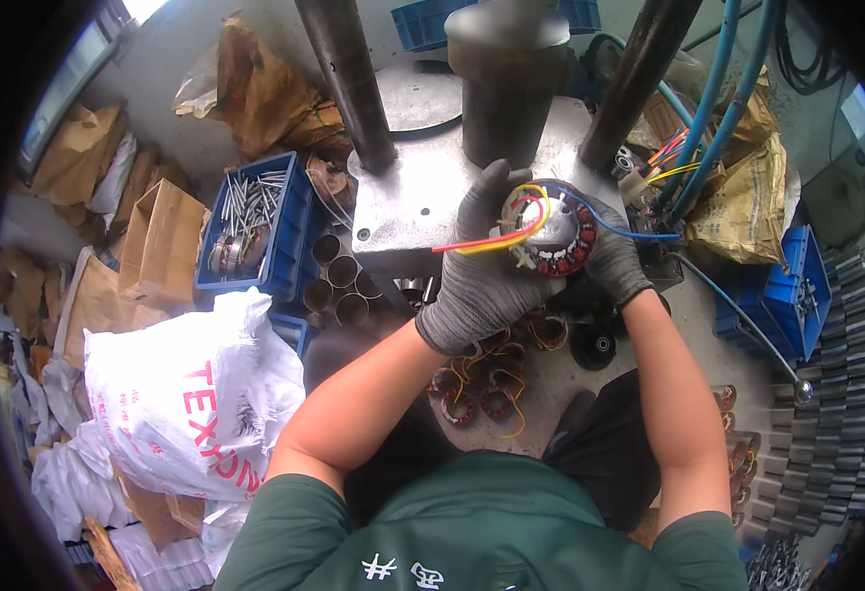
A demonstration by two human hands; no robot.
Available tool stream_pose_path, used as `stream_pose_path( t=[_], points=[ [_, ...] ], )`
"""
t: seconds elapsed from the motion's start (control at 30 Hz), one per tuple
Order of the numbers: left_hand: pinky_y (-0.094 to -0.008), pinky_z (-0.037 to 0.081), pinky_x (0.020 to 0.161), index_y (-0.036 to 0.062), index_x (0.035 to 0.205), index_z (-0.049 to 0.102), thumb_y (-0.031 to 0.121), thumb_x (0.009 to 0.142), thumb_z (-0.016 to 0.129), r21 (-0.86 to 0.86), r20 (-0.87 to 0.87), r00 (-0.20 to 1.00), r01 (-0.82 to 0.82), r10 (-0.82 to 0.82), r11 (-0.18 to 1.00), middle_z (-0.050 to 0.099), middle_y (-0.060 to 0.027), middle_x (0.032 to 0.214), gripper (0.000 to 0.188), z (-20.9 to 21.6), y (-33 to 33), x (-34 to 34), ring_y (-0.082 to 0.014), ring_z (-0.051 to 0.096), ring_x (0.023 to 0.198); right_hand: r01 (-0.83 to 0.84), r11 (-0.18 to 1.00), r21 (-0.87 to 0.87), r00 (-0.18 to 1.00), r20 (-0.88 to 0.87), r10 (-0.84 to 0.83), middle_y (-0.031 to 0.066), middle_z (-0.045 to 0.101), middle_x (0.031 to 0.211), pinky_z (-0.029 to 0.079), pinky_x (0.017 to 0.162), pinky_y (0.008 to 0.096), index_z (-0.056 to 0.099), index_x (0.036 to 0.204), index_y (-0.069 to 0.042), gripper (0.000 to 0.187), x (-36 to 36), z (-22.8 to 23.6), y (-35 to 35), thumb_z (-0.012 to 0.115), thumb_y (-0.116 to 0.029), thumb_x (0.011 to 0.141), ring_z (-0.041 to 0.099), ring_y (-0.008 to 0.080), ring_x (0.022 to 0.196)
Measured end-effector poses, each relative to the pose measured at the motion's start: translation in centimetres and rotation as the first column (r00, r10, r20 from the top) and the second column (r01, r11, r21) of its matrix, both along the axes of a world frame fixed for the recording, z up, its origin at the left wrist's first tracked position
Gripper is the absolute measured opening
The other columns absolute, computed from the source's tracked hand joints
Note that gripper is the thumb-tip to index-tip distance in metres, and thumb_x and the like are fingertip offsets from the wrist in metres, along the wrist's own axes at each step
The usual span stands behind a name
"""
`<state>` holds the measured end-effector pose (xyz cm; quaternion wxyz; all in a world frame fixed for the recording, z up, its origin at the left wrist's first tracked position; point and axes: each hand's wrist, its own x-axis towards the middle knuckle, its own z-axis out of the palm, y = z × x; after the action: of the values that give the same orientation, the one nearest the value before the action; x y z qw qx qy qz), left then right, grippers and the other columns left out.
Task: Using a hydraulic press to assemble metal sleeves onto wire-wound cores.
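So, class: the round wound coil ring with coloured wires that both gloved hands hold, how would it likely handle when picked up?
The coil ring looks like metal and copper windings, so probably heavy for its size and stiff. Its red and yellow wires trail loose, likely floppy and apt to snag. Being round, it might roll if set on edge.

Wound stator (550,231) between both hands, on press plate (422,202), crate (289,231) left.

Both bare forearms rise from the lower edge and converge at the round wound coil (550,231). The grey-gloved left hand (481,276) cups its left side, thumb up; the grey-gloved right hand (611,258) grips its right rim, fingers curled.
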<state>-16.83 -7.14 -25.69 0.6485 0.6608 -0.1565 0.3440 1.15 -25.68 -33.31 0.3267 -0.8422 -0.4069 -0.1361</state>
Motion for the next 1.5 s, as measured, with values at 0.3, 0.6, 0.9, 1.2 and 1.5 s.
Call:
stream_pose_path(
  t=[0.3,0.6,0.9,1.2,1.5],
  points=[
    [-0.0397,0.056,0.108,0.0074,0.157,0.037,0.006,0.070,0.098,0.190,-0.010,1.000,-0.012,0.014,0.982,0.047,-0.0144,0.154,0.107,0.0,0.5,-0.8,-0.0270,0.057,0.135,0.098,0.844,0.527,0.875,-0.450,0.179,0.0148,0.072,0.119,0.057,0.099,0.0413,0.068,0.130,-0.006,0.030,-3.8,3.6,-0.6,0.067,-0.013,0.101,0.071,0.0277,0.113],
    [-0.0432,0.055,0.104,0.0126,0.151,0.051,0.009,0.074,0.095,0.305,0.107,0.994,-0.017,-0.017,0.952,0.056,-0.0210,0.144,0.089,0.5,0.0,-1.2,-0.0364,0.063,0.128,0.283,0.572,0.770,0.068,-0.611,0.789,0.0108,0.062,0.145,0.051,0.112,0.0354,0.051,0.153,-0.008,0.058,-12.6,11.3,-1.1,0.054,-0.047,0.111,0.061,0.0184,0.130],
    [-0.0448,0.054,0.103,0.0130,0.147,0.058,0.019,0.071,0.095,0.573,0.015,0.998,-0.054,0.056,0.818,0.051,-0.0194,0.140,0.084,1.0,-0.6,-1.1,-0.0380,0.059,0.124,0.156,0.726,0.670,0.222,-0.740,0.635,0.0079,0.062,0.141,0.052,0.110,0.0324,0.052,0.151,-0.005,0.057,-12.8,8.2,-2.6,0.064,-0.039,0.106,0.061,0.0160,0.127],
    [-0.0456,0.053,0.105,0.0135,0.136,0.066,0.015,0.069,0.096,0.532,0.015,1.000,-0.011,0.003,0.846,0.054,-0.0171,0.137,0.073,0.5,-0.3,-1.1,-0.0372,0.058,0.127,0.069,0.633,0.771,0.144,-0.636,0.758,0.0104,0.060,0.144,0.043,0.118,0.0381,0.048,0.154,-0.004,0.070,-13.4,9.4,-2.6,0.076,-0.031,0.095,0.056,0.0191,0.134],
    [-0.0426,0.053,0.108,0.0158,0.150,0.056,0.014,0.069,0.097,0.611,-0.073,0.997,0.029,0.020,0.791,0.050,-0.0166,0.139,0.091,0.3,-0.5,-0.9,-0.0331,0.058,0.128,0.130,0.748,0.651,0.319,-0.742,0.590,0.0087,0.061,0.136,0.055,0.105,0.0341,0.051,0.148,-0.005,0.056,-13.6,8.3,-2.6,0.072,-0.012,0.097,0.062,0.0169,0.122]
  ],
)
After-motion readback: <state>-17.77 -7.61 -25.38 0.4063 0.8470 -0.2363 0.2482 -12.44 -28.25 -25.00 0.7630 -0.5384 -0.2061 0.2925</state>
